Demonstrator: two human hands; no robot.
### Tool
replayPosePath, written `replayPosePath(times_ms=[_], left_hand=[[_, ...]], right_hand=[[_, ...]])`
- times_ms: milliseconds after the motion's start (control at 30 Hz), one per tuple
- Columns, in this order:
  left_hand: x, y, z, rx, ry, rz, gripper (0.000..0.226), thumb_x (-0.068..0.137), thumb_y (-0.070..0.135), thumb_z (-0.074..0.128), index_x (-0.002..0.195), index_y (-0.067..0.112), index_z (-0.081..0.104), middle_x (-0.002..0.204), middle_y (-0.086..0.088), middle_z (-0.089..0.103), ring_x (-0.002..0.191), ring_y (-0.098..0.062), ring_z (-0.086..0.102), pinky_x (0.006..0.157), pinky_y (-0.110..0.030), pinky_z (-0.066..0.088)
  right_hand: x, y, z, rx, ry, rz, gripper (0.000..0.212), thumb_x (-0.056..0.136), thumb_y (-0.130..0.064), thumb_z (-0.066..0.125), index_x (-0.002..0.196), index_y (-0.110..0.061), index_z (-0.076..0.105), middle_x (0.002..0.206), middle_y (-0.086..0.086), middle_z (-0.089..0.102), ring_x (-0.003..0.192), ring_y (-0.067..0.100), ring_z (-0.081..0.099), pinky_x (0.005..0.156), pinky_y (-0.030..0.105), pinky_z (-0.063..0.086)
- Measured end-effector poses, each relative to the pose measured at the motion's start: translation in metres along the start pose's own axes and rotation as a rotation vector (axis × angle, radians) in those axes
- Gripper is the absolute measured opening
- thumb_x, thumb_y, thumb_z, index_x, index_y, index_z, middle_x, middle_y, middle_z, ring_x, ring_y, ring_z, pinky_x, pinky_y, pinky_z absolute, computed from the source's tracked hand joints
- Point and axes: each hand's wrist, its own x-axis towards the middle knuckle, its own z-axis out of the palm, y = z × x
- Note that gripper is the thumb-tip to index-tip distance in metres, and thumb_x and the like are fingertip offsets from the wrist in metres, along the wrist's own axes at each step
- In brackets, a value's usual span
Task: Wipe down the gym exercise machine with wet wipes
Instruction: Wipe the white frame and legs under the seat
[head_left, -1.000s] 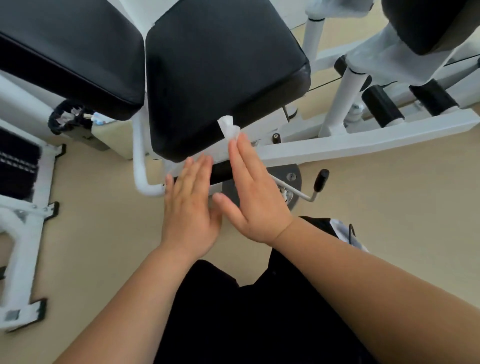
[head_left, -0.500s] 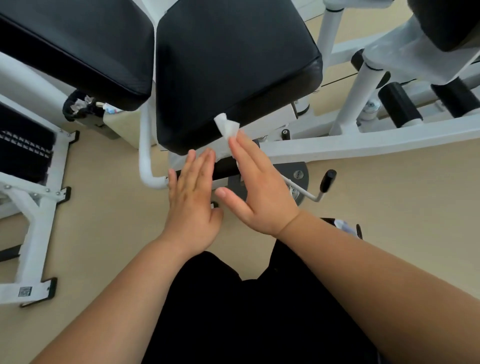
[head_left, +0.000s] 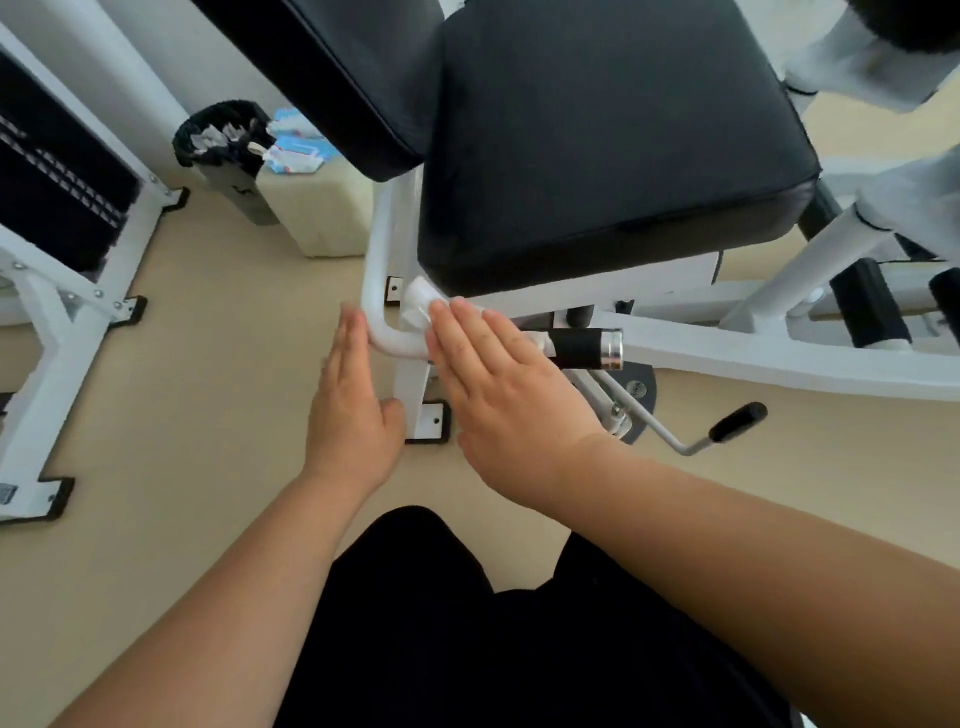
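Pressing the wet wipe (head_left: 417, 305) flat against the white frame (head_left: 597, 283) just under the front left corner of the seat pad (head_left: 597, 145), that's the right hand (head_left: 511, 387); fingers straight and close together, nothing curled round the cloth, only the fingertips pinning it. Left hand (head_left: 353, 410) is flat too, fingers straight and side by side, held edge-on just beside the bent white tube (head_left: 382, 335) below that same corner; whether it actually touches the tube I cannot tell.

Now, the risks. That wipe is only pinned, not pinched; one quick sweep along the frame under the seat pad and it could slide out from beneath the fingers and drop to the floor (head_left: 208, 364). It is bunched as well, so bare fingertips may end up rubbing the paint while the damp part rides above them. Below the seat pad's front edge sits a handle (head_left: 587, 348) with a black grip and a metal end, touching or nearly touching the right hand's little-finger side; a wide stroke that way could knock the knuckles into it. A small black bracket with a bolt (head_left: 393, 288) sits right by the wipe and could snag it.

As for the wipe itself: white, thin, crumpled into a small wad with a folded peak poking up past the fingertips; most of it is hidden under the hand. A packet of wipes (head_left: 296, 150) lies well behind the seat pad's left side, by a black bin (head_left: 223, 137).
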Motion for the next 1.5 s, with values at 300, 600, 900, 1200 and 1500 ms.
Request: replayPosePath(times_ms=[300,600,900,1200,1500], left_hand=[[0.005,-0.021,-0.009,-0.192,-0.108,0.013,0.103,0.083,-0.016,0.046,0.153,0.042,-0.003,0.161,0.028,0.003,0.142,0.015,0.014,0.103,0.002,0.020],[0.028,0.019,-0.080,0.130,-0.509,-0.110,0.090,0.087,-0.002,0.040,0.161,0.037,0.009,0.164,0.030,-0.006,0.139,-0.012,0.045,0.094,-0.041,0.053],[0.047,0.036,-0.122,0.284,-0.849,-0.088,0.091,0.091,0.007,0.043,0.160,0.036,-0.009,0.162,0.028,-0.021,0.135,-0.017,0.048,0.092,-0.035,0.050],[0.101,0.000,-0.129,0.271,-0.991,0.197,0.090,0.091,0.004,0.040,0.160,0.036,-0.009,0.156,0.032,-0.031,0.147,-0.015,0.030,0.104,-0.038,0.043],[0.130,-0.030,-0.129,0.381,-1.043,0.464,0.094,0.091,0.005,0.041,0.157,0.043,-0.013,0.156,0.032,-0.033,0.142,-0.019,0.036,0.093,-0.036,0.047]], right_hand=[[0.059,-0.016,-0.006,0.160,-0.112,-0.037,0.080,0.105,-0.046,0.037,0.160,0.005,0.010,0.166,0.026,0.020,0.151,0.039,0.026,0.125,0.048,0.022],[0.048,0.005,-0.036,0.352,-0.299,-0.087,0.067,0.094,-0.015,0.016,0.157,0.005,0.029,0.160,0.029,0.033,0.145,0.042,0.039,0.122,0.049,0.032],[0.064,0.027,-0.058,0.680,-0.449,0.027,0.063,0.101,0.003,0.038,0.162,-0.003,0.021,0.170,0.016,0.016,0.157,0.029,0.021,0.124,0.040,0.027],[0.073,-0.030,-0.039,0.555,-0.088,0.463,0.039,0.084,0.002,0.065,0.122,0.002,0.072,0.127,0.018,0.070,0.116,0.036,0.068,0.098,0.045,0.055],[0.107,-0.105,-0.043,0.410,-0.178,0.920,0.056,0.101,-0.011,0.025,0.155,0.002,0.038,0.163,0.021,0.034,0.153,0.040,0.026,0.128,0.051,0.011]])
